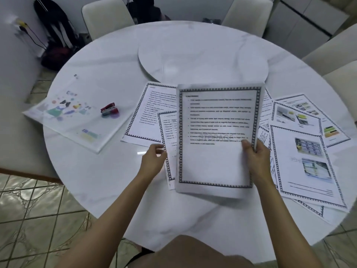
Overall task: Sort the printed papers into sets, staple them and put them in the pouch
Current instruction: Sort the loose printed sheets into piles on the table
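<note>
I count one red stapler [109, 111], one printed pouch [73, 120] and one round desk [96, 180] with one turntable [202, 60]. One bordered page [216, 132] is up in my right hand [257, 157]. At least seven more sheets [309, 167] overlap on the desk, so I can't tell the exact number. Four pale chairs [106, 16] are in view.

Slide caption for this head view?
Right hand holds a bordered text page while the left hand reaches another sheet; the stapler sits on the pouch.

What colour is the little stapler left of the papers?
The stapler is mostly red, clearest in the head view.
</note>
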Tool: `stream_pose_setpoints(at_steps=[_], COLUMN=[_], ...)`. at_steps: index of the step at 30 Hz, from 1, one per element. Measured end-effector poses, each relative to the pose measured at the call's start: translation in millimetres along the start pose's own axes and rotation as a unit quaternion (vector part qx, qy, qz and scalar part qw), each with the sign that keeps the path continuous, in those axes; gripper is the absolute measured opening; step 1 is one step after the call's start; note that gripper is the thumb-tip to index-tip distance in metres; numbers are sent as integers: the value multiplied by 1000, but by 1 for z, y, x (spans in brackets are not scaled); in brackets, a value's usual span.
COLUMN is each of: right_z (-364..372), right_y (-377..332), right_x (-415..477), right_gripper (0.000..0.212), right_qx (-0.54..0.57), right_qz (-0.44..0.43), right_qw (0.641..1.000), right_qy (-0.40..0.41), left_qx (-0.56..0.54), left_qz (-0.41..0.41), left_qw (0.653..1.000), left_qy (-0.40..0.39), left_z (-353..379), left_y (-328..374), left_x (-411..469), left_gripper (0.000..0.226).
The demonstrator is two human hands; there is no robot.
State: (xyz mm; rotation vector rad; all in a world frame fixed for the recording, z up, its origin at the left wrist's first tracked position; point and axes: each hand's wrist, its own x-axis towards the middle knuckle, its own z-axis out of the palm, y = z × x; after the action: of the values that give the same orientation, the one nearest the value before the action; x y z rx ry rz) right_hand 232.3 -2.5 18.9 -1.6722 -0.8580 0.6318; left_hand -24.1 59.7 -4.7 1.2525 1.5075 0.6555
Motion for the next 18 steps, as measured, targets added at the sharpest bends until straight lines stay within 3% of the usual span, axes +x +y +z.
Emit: stream_pose_setpoints(at_steps=[2, 5, 12, 18], right_z=[-15, -33, -60, -76], right_y=[8, 14, 33, 37], right_x=[2, 3, 7, 5], right_gripper=[12, 9, 34, 16], right_qx=[-8, -14, -1, 13], right_qz=[21, 51, 95, 95], right_qw=[1000, 998, 993, 994], right_qy=[15, 37, 65, 57], left_qx=[73, 98, -42, -56], left_qz=[-30, -49, -140, -135], left_qw=[997, 994, 988, 988], left_qy=[-3, 14, 47, 56], left_z=[4, 8, 21, 41], left_y=[-7, -8, 1, 2], left_x=[-1, 3, 22, 21], left_gripper=[37, 43, 53, 32])
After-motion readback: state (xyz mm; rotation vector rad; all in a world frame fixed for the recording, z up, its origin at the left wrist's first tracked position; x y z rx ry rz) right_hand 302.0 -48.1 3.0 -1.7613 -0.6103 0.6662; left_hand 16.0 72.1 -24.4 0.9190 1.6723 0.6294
